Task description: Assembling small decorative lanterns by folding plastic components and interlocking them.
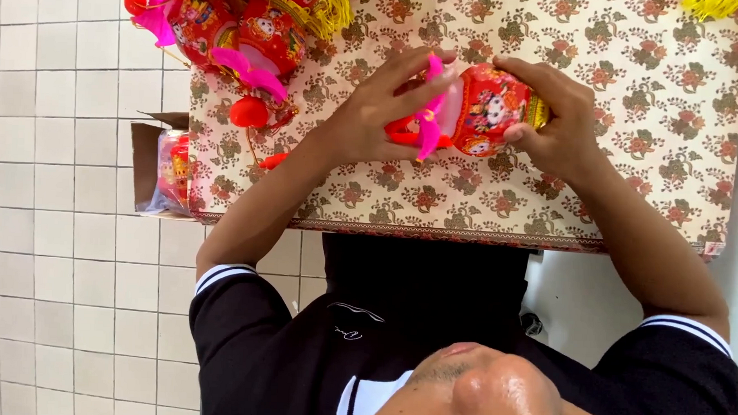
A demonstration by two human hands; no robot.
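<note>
I hold a small red paper lantern (491,109) with cartoon figures and a gold rim above a floral tablecloth (634,118). My right hand (556,116) grips its right end by the gold rim. My left hand (380,110) holds its left end, fingers around a pink tassel piece (429,120) and a red strip below it. The lantern lies sideways between both hands.
A pile of finished red lanterns (244,23) with pink and yellow fringe and a red pompom (250,112) lies at the table's upper left. An open cardboard box (154,167) with packed lanterns sits on the white tiled floor (58,221) left of the table.
</note>
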